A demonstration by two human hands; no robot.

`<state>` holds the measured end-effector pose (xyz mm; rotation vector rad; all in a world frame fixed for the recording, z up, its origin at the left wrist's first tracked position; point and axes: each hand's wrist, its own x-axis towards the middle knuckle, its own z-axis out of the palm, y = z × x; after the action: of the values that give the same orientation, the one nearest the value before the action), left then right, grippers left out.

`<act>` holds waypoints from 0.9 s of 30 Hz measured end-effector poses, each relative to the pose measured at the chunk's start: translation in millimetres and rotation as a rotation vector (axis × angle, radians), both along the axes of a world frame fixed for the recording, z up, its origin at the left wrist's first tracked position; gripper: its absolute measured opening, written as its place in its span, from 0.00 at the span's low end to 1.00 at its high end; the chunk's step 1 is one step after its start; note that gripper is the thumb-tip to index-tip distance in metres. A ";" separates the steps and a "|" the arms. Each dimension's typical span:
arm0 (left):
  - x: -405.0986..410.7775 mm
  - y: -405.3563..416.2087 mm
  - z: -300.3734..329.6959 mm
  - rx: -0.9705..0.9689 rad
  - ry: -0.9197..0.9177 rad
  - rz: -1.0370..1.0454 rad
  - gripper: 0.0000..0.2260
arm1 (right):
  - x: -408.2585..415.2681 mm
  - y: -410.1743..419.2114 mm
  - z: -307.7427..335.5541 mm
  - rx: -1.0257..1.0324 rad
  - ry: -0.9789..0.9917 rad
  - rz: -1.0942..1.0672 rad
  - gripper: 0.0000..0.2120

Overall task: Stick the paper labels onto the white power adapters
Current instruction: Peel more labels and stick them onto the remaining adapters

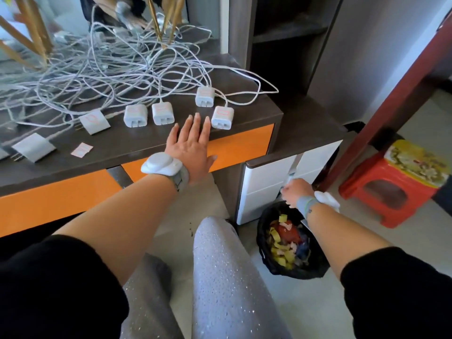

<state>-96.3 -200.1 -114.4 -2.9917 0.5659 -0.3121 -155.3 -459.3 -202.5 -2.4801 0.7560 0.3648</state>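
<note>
- Fingers [195, 126] of the left hand [192, 148] were spread flat and released, lying on the front edge of the dark counter [137, 152] with nothing in them.
- That hand's fingertips lay just beside the nearest power adapter [222, 117], not touching it as far as I could tell.
- Right hand [294, 193] hung low over the black bin [291, 243] beside a white drawer unit [269, 177]; its fingers were curled, and something white showed at them, but I could not tell whether they gripped it.
- Four white adapters stood near the counter's front edge, prongs toward the person: the near-right one, one behind it [205, 96], and a pair side by side [135, 115] [163, 114].
- Each of the four bore a pale label with a red rounded outline on its upper face.
- Two flatter grey-white adapters lay further left, one [95, 122] with a red-outlined label, the other [34, 147] plain on top.
- A loose paper label [82, 150] lay on the counter between them, close to the front edge.
- White cables [97, 67] ran back from the adapters in a tangled heap.
- Scraps of yellow, red and blue filled the bin.
</note>
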 end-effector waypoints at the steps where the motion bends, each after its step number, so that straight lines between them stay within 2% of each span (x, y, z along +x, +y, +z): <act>1: 0.2 4.1 9.6 -0.020 0.060 -0.018 0.37 | 6.2 11.1 14.3 0.013 -0.042 0.015 0.12; 3: -10.3 33.3 32.4 -0.069 0.104 -0.029 0.34 | 16.1 51.3 53.8 0.045 -0.168 0.107 0.12; 7: -33.6 62.4 37.0 -0.194 0.135 -0.114 0.25 | 26.2 95.3 89.2 0.107 -0.310 0.254 0.10; 13: -61.8 169.0 57.8 -0.484 0.032 0.237 0.12 | 47.4 210.4 146.0 0.157 -0.478 0.557 0.09; 16: -65.0 207.5 58.5 -0.602 0.041 0.394 0.08 | 58.9 254.0 155.7 0.244 -0.488 0.640 0.09; 19: -59.1 234.0 57.5 -0.659 0.057 0.468 0.09 | 75.2 292.4 159.9 0.234 -0.482 0.720 0.08; 27: -36.3 254.8 44.9 -0.758 0.053 0.426 0.10 | 103.0 345.1 151.1 0.248 -0.418 0.804 0.13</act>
<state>-132.5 54.7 -69.5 -3.7194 -0.2774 -0.5004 -52.3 -114.3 -51.3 -2.3906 -0.4515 0.1791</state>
